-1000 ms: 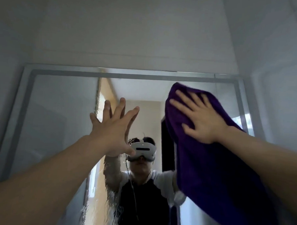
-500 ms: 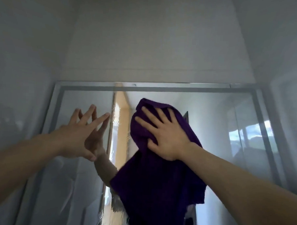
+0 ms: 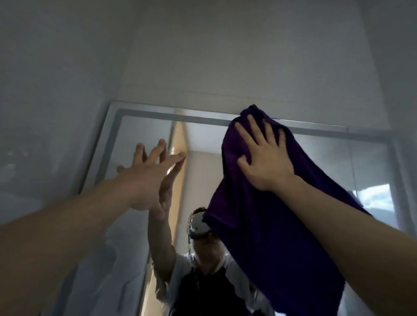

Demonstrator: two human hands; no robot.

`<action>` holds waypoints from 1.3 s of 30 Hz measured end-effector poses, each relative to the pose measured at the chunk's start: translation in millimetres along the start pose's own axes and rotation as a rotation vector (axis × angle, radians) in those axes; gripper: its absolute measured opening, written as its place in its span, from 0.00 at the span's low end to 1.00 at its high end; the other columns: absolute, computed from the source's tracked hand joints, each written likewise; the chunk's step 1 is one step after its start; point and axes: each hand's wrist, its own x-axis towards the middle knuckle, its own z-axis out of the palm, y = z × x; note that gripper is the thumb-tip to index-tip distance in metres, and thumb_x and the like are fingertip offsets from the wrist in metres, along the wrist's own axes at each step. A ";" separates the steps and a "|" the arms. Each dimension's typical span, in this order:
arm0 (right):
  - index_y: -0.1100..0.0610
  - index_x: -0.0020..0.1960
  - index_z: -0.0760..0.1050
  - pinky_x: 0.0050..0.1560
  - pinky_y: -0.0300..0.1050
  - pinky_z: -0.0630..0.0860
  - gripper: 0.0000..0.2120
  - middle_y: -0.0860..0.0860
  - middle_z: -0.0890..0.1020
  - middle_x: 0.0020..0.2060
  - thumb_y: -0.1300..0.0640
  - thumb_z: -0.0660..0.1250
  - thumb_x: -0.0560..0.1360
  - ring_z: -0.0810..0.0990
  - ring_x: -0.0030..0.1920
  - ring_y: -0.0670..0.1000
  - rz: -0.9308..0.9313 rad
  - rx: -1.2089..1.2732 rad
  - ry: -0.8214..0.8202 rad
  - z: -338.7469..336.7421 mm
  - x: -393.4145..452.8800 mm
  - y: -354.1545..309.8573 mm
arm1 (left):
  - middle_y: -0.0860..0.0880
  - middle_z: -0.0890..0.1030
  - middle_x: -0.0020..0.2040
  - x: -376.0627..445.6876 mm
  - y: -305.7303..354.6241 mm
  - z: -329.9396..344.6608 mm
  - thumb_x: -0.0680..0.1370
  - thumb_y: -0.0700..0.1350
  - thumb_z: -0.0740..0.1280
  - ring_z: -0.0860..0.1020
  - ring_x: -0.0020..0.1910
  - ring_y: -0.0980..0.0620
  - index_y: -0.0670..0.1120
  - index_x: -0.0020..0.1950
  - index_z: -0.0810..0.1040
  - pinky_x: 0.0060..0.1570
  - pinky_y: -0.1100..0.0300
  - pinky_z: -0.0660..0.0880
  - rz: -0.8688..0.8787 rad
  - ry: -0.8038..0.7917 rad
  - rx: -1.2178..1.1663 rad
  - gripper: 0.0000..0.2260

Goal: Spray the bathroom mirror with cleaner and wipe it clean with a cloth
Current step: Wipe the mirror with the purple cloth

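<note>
The bathroom mirror (image 3: 141,131) has a pale silver frame and fills the lower half of the head view. A dark purple cloth (image 3: 271,232) hangs against the glass at its top right, its upper edge over the frame's top bar. My right hand (image 3: 265,158) presses flat on the cloth's upper part with fingers spread and straight. My left hand (image 3: 149,176) is raised at the mirror's upper left, fingers straight and splayed, fingertips at the glass, holding nothing. Wet streaks show on the glass below it. No spray bottle is in view.
White walls (image 3: 49,103) close in on the left, above and on the right of the mirror. The glass reflects a person with a headset, a doorway and a bright window (image 3: 375,196) at the right.
My right hand slid the cloth up and to the right, reaching the mirror's top edge. My left hand stayed raised at the glass, shifting a little toward the centre.
</note>
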 end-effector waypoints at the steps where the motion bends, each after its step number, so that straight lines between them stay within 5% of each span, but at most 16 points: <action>1: 0.40 0.83 0.41 0.79 0.66 0.40 0.38 0.47 0.43 0.84 0.38 0.46 0.74 0.44 0.83 0.59 -0.041 0.006 -0.004 2.8 -1.7 -13.4 | 0.49 0.31 0.83 -0.6 0.6 -0.7 0.64 0.56 0.84 0.34 0.81 0.37 0.64 0.82 0.37 0.74 0.25 0.54 0.001 -0.006 0.010 0.65; 9: 0.43 0.83 0.53 0.80 0.60 0.37 0.40 0.45 0.52 0.83 0.46 0.57 0.71 0.51 0.82 0.59 -0.456 0.062 -0.109 22.6 -86.8 -29.3 | 0.54 0.25 0.80 -9.7 11.3 5.5 0.69 0.51 0.82 0.30 0.80 0.38 0.63 0.81 0.33 0.76 0.30 0.49 -0.060 0.075 0.014 0.63; 13: 0.44 0.83 0.56 0.79 0.63 0.44 0.41 0.47 0.54 0.83 0.47 0.54 0.69 0.55 0.81 0.63 -0.234 0.056 -0.047 6.2 -74.4 15.8 | 0.51 0.30 0.82 0.0 0.2 4.0 0.63 0.55 0.85 0.33 0.81 0.38 0.65 0.81 0.36 0.75 0.26 0.51 -0.010 0.021 0.008 0.66; 16: 0.40 0.83 0.47 0.79 0.66 0.42 0.39 0.47 0.47 0.84 0.40 0.48 0.72 0.49 0.82 0.62 -0.009 0.025 -0.016 -1.7 -30.0 19.9 | 0.50 0.31 0.82 6.4 -5.7 4.4 0.62 0.58 0.84 0.33 0.81 0.37 0.66 0.81 0.37 0.73 0.23 0.53 0.004 0.013 0.009 0.65; 19: 0.39 0.82 0.41 0.78 0.68 0.39 0.37 0.48 0.42 0.84 0.34 0.44 0.74 0.42 0.82 0.61 0.015 0.032 -0.019 0.1 10.6 -9.0 | 0.51 0.31 0.82 8.6 -6.0 9.1 0.62 0.57 0.85 0.33 0.81 0.36 0.67 0.80 0.36 0.71 0.21 0.53 0.005 0.028 0.012 0.66; 25: 0.41 0.83 0.43 0.78 0.66 0.36 0.39 0.47 0.44 0.84 0.32 0.49 0.76 0.43 0.82 0.62 -0.306 0.046 -0.056 23.8 -33.2 -75.6 | 0.57 0.25 0.79 5.7 -4.1 9.1 0.62 0.53 0.86 0.28 0.79 0.36 0.73 0.76 0.33 0.72 0.21 0.48 -0.040 -0.002 -0.051 0.67; 30: 0.41 0.83 0.42 0.79 0.62 0.37 0.41 0.44 0.44 0.84 0.37 0.55 0.75 0.47 0.82 0.60 -0.498 -0.012 -0.098 27.3 -71.4 -31.9 | 0.51 0.29 0.82 3.9 -4.4 5.7 0.62 0.56 0.85 0.31 0.80 0.36 0.67 0.80 0.36 0.72 0.22 0.52 -0.017 0.005 0.000 0.66; 34: 0.39 0.83 0.43 0.78 0.66 0.42 0.41 0.46 0.45 0.84 0.37 0.53 0.72 0.50 0.82 0.64 -0.292 -0.018 -0.075 9.3 -37.8 0.1 | 0.51 0.30 0.82 7.4 -5.1 13.1 0.64 0.56 0.84 0.31 0.80 0.36 0.64 0.80 0.32 0.73 0.23 0.49 0.007 0.055 0.010 0.66; 39: 0.38 0.82 0.37 0.77 0.70 0.36 0.43 0.49 0.38 0.83 0.29 0.44 0.69 0.38 0.82 0.62 -0.042 0.030 -0.062 0.9 37.2 -33.8 | 0.55 0.26 0.80 10.7 -3.6 18.4 0.63 0.54 0.85 0.28 0.78 0.34 0.68 0.79 0.33 0.71 0.22 0.46 -0.011 0.043 -0.009 0.67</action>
